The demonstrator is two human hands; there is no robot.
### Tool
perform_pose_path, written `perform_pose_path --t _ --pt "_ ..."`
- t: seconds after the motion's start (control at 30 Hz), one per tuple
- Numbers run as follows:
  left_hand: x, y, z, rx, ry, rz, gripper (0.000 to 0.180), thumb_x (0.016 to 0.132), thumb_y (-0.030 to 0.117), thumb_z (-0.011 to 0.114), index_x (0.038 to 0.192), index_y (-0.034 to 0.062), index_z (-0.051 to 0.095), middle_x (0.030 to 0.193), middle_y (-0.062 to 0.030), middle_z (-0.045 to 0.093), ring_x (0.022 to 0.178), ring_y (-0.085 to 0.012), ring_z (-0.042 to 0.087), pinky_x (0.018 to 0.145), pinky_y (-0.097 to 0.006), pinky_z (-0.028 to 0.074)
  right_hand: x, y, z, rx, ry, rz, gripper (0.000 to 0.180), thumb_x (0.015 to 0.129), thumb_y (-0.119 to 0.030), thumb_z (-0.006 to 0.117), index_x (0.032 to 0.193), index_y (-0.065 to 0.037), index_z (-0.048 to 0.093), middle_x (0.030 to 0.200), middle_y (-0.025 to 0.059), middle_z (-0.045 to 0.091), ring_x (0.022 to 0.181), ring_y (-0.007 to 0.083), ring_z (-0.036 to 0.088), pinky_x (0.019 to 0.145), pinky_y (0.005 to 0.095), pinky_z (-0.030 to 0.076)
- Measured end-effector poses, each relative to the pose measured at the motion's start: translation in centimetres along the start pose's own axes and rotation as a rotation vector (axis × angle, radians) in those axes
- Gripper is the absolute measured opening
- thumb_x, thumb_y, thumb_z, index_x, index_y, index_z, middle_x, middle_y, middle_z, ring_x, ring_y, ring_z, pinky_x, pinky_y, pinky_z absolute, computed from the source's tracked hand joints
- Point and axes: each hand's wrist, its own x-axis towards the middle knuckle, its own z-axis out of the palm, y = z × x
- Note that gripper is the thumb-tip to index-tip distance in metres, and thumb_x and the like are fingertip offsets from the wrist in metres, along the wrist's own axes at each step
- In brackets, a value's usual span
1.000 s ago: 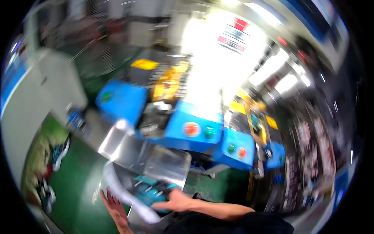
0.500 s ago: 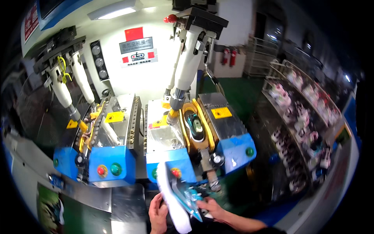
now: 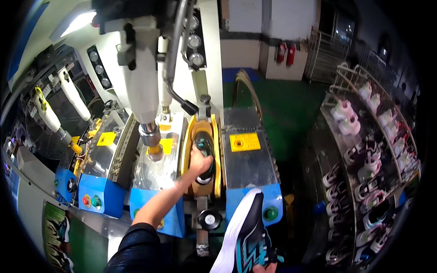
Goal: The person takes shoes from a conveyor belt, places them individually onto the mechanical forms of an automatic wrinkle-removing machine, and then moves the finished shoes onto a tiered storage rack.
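Observation:
My left hand [image 3: 200,162] reaches into the right-hand press, its fingers closed on a dark shoe [image 3: 204,144]. That shoe sits toe-near between two yellow side pads [image 3: 217,159]. At the lower right, my right hand [image 3: 266,268] grips a second sneaker [image 3: 253,241], partly cut off by the lower edge. The sneaker is black with teal markings and a thick white sole, and is held tilted with its toe up in front of the press's blue housing [image 3: 233,199]. Above and left of my left hand stands the raised white press cylinder [image 3: 141,86].
A round black knob [image 3: 210,219] stands in front of the pads. Another press station [image 3: 102,182] with red and green buttons is on the left. On the right, a wheeled rack [image 3: 339,150] holds several shoes. Red fire extinguishers [image 3: 285,53] hang by the far wall.
My left hand has let go of the teal-and-white sneaker and moved forward onto the shoe in the press. My right hand has carried the sneaker rightward. The view has turned right.

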Motion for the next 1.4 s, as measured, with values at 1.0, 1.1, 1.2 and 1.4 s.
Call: perform_pose_path --t 1.0,1.1,1.2,1.4 --pt "-44.3 -11.8 -22.9 -1.028 0.604 -1.094 0.043 0.08 0.014 0.063 0.119 0.001 0.051 0.108 -0.0141 0.056 0.095 -0.0257 0.058 0.077 -0.036 0.051 38.1 -8.1 21.5 -1.393 0.204 -0.375 0.065 0.075 -0.023 0.068 0.119 0.014 0.039 0.109 0.0346 0.054 0.106 0.0429 0.054 0.093 0.0424 0.044" --pt "-42.6 -12.4 -24.2 -1.02 0.535 -1.122 0.041 0.081 0.016 0.063 0.118 0.0024 0.051 0.106 -0.0124 0.057 0.093 -0.0243 0.058 0.076 -0.036 0.051 36.3 -7.2 21.7 -1.397 0.294 -0.518 0.069 0.074 -0.025 0.066 0.123 0.012 0.035 0.113 0.0325 0.052 0.106 0.0427 0.053 0.092 0.0453 0.043" --pt "-41.1 -12.4 -23.9 -1.025 0.53 -1.114 0.04 0.082 0.018 0.062 0.118 0.0037 0.052 0.103 -0.0107 0.057 0.092 -0.0228 0.058 0.075 -0.035 0.051 36.4 -7.8 22.8 -1.386 0.257 -0.372 0.07 0.075 -0.028 0.067 0.126 0.008 0.035 0.117 0.0299 0.051 0.109 0.0401 0.053 0.093 0.0434 0.043" --pt "-40.1 -15.0 -26.2 -0.99 0.425 -1.137 0.044 0.083 0.021 0.062 0.122 0.0061 0.05 0.101 -0.0091 0.058 0.091 -0.0229 0.059 0.073 -0.038 0.052 33.9 -8.3 21.6 -1.472 0.36 -0.605 0.063 0.075 -0.03 0.068 0.121 0.006 0.041 0.108 0.0249 0.058 0.1 0.0396 0.058 0.085 0.0441 0.048"
